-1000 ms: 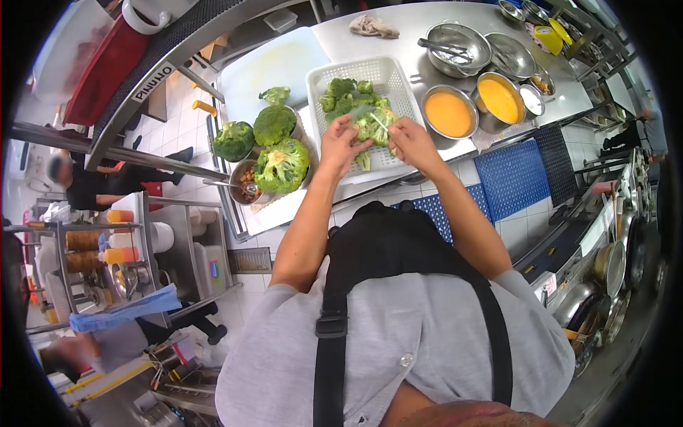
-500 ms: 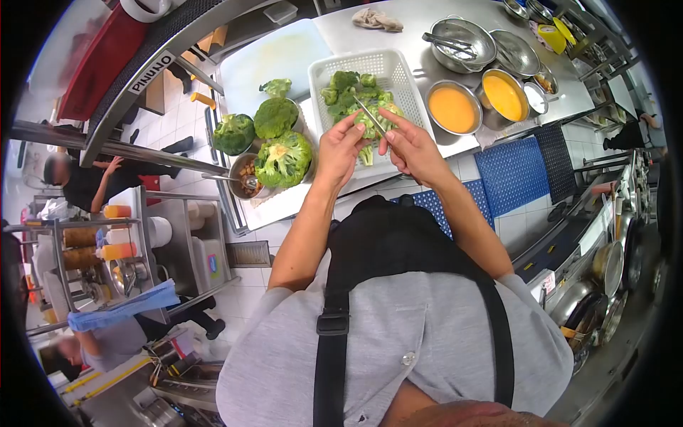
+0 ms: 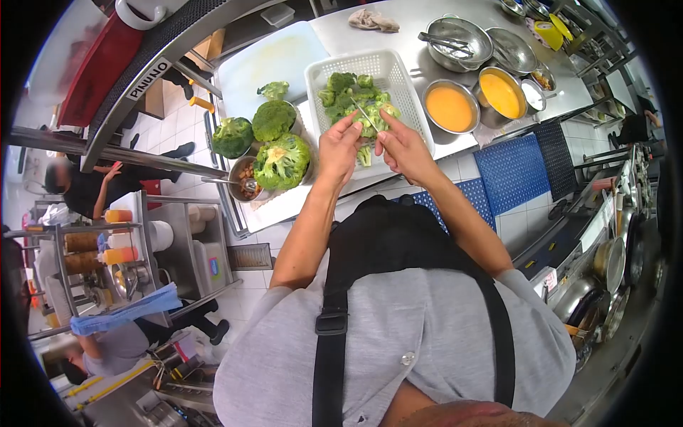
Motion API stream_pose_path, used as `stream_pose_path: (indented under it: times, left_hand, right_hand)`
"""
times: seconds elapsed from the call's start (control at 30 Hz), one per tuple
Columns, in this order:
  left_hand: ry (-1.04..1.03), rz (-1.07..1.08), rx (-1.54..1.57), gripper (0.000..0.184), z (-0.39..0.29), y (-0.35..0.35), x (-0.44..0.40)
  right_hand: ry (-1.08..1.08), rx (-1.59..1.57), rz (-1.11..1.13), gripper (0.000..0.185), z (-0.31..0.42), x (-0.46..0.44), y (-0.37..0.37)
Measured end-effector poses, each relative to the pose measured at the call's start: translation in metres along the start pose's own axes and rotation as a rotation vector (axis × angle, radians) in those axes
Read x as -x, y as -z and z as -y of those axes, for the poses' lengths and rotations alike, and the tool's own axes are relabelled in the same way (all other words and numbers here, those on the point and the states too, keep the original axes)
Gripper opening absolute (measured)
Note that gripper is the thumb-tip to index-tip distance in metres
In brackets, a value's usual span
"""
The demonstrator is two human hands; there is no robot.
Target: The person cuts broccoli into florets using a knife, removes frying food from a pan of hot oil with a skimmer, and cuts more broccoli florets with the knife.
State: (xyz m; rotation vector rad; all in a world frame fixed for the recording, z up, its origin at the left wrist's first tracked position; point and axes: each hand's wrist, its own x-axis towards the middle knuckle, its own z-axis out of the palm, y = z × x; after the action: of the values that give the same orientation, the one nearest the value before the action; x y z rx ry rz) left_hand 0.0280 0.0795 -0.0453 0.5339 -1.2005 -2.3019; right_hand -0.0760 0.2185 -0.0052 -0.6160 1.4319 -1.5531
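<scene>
Over the near edge of a white perforated basket [image 3: 410,84], my right hand [image 3: 407,149] is closed on a thin knife [image 3: 366,115], its blade pointing up and left. My left hand [image 3: 339,148] is closed beside it, fingertips near the blade; what it pinches is hidden or too small to make out. Cut broccoli [image 3: 345,89] lies in the basket, and a stalked piece [image 3: 365,155] shows between my hands. Larger broccoli heads [image 3: 282,162] stand to the left, next to a small metal bowl [image 3: 248,179] with brown pieces and a spoon.
A pale cutting board [image 3: 274,60] lies behind the broccoli heads. Right of the basket are a bowl of orange liquid [image 3: 451,107], a pot of yellow liquid [image 3: 500,94] and metal bowls [image 3: 459,44]. A cloth [image 3: 373,20] lies at the back. Other people are at the left.
The knife blade has turned from nearly level, low over the broccoli, to slanting up and left. My right hand has rotated with it, and my left hand's fingers have drawn together.
</scene>
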Motion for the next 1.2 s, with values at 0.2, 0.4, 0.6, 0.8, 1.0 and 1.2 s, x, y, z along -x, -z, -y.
stream_pose_path:
  times: [0.2, 0.4, 0.6, 0.8, 1.0, 1.2]
  left_hand:
    - [-0.058, -0.163, -0.135, 0.043, -0.017, -0.004, -0.032]
    - [-0.384, -0.176, -1.132, 0.052, -0.008, 0.028, -0.1]
    - [-0.438, -0.106, -1.512, 0.04, 0.017, -0.008, -0.048]
    - [-0.264, 0.055, -1.281, 0.032, 0.032, 0.006, -0.047]
    - [0.281, 0.01, -0.36, 0.042, 0.036, -0.007, -0.048]
    - [0.206, 0.053, -0.305, 0.027, 0.039, 0.002, -0.031]
  right_hand:
    - [0.036, -0.059, -0.049, 0.058, -0.001, -0.009, 0.015]
    - [0.1, -0.074, -0.305, 0.046, -0.004, -0.009, 0.071]
    - [0.067, 0.131, -0.338, 0.049, -0.027, -0.008, 0.082]
    - [0.258, 0.809, -0.297, 0.049, -0.04, -0.03, 0.067]
    - [0.318, 0.716, -0.241, 0.031, -0.039, -0.033, 0.019]
    - [0.272, 0.621, -0.337, 0.031, -0.038, 0.0, 0.003]
